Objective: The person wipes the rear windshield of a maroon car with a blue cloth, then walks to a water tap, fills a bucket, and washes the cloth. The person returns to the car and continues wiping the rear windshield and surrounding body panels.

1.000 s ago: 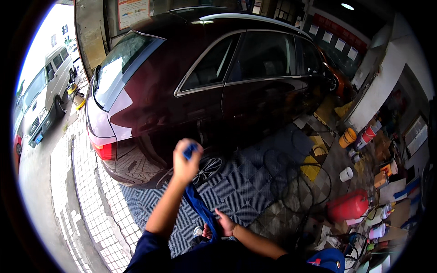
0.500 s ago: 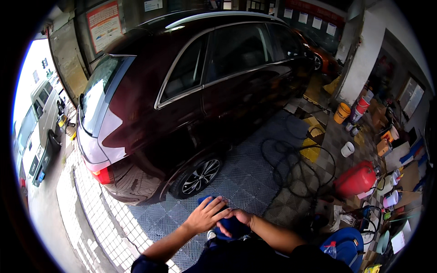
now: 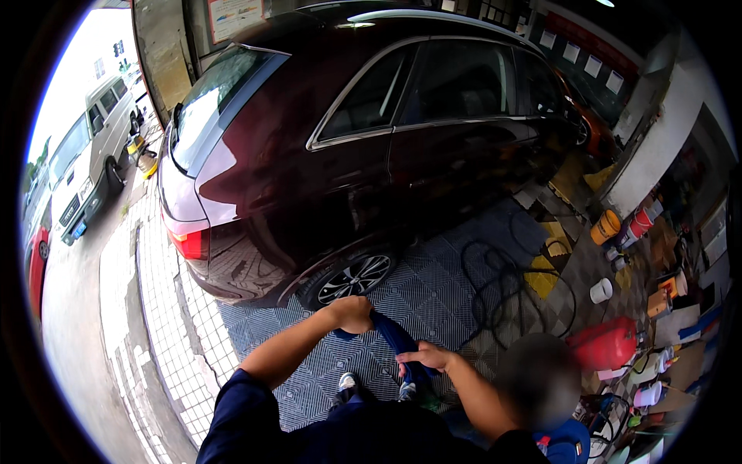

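Note:
A dark blue cloth [image 3: 393,332] is stretched between my two hands, in front of my body. My left hand [image 3: 354,315] is closed in a fist round its upper end, with a bit of blue showing below the fist. Lower and to the right, my right hand [image 3: 429,358] grips the other end, its fingers against the fabric. Just beyond my hands stands a dark maroon car [image 3: 309,162], its rear wheel [image 3: 357,280] the part nearest to my left hand. My hands look apart from the car.
Grey patterned mats [image 3: 433,286] lie underfoot. Black hose [image 3: 502,286] is coiled right of the car. A red tank [image 3: 607,344], an orange bucket [image 3: 606,227] and a white bucket [image 3: 600,291] stand at right. A blurred dark round shape [image 3: 541,379] covers part of the lower right.
My hands, together before, are now apart with the cloth drawn out between them. The left has moved up and closed into a fist. The view has shifted left, and the blurred shape has appeared.

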The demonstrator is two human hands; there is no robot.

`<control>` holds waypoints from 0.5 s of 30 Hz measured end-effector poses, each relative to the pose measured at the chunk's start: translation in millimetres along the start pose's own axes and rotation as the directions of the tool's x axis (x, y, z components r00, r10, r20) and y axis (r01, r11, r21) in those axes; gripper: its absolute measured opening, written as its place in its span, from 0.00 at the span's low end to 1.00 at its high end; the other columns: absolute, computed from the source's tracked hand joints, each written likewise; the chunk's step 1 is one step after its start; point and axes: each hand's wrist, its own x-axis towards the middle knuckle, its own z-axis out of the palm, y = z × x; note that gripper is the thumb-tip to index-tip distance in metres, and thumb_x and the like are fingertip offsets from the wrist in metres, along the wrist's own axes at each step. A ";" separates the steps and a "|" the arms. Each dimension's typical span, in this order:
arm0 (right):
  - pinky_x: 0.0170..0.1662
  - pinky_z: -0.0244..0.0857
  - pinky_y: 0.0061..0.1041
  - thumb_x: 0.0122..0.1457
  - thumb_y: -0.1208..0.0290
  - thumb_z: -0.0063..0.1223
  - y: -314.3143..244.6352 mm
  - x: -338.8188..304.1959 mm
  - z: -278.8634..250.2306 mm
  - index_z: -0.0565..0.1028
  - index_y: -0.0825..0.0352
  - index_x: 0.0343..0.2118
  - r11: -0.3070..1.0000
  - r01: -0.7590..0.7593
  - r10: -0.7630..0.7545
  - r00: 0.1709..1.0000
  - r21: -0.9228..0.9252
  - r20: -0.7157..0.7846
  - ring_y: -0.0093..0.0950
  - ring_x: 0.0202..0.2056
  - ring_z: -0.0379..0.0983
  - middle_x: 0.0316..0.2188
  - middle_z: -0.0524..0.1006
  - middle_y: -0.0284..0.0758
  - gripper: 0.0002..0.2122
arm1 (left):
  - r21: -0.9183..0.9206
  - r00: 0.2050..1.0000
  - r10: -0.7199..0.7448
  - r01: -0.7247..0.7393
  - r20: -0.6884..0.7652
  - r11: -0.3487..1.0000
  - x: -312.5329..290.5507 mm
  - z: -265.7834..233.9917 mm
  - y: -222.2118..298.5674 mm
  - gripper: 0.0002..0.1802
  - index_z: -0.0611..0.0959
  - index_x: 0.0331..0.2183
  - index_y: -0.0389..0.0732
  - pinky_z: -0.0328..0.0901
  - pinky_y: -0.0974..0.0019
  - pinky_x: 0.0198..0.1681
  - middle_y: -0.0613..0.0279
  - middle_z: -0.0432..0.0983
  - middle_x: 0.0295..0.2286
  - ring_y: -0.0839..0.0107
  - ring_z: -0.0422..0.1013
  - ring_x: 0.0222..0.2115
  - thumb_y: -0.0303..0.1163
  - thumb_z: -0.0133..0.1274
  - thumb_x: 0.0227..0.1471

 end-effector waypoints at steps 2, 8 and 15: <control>0.48 0.77 0.35 0.66 0.53 0.58 -4.0 3.6 5.1 0.79 0.71 0.38 0.996 -0.074 0.079 0.990 0.043 -0.114 0.33 0.36 0.83 0.31 0.84 0.40 0.20 | 0.004 1.000 0.011 -0.011 -0.001 1.000 15.5 12.4 -13.6 0.26 0.89 0.42 0.36 0.75 0.53 0.47 0.42 0.84 0.38 0.49 0.81 0.43 0.49 0.59 0.51; 0.52 0.74 0.41 0.66 0.41 0.50 51.0 42.8 19.3 0.77 0.70 0.41 0.722 0.047 0.131 0.971 0.690 -0.202 0.40 0.43 0.81 0.37 0.82 0.44 0.28 | -0.387 0.953 -0.299 0.262 -0.039 0.884 64.1 108.3 -36.9 0.39 0.87 0.44 0.32 0.76 0.53 0.45 0.41 0.85 0.39 0.51 0.82 0.42 0.60 0.63 0.48; 0.62 0.67 0.42 0.65 0.44 0.52 115.9 83.2 39.3 0.75 0.65 0.54 0.525 0.166 0.011 0.980 0.835 -0.201 0.41 0.57 0.73 0.54 0.78 0.40 0.28 | -0.215 0.985 0.149 -0.164 -0.083 0.963 -29.9 172.5 24.3 0.56 0.50 0.69 0.24 0.52 0.48 0.71 0.26 0.58 0.64 0.40 0.58 0.67 0.53 0.55 0.58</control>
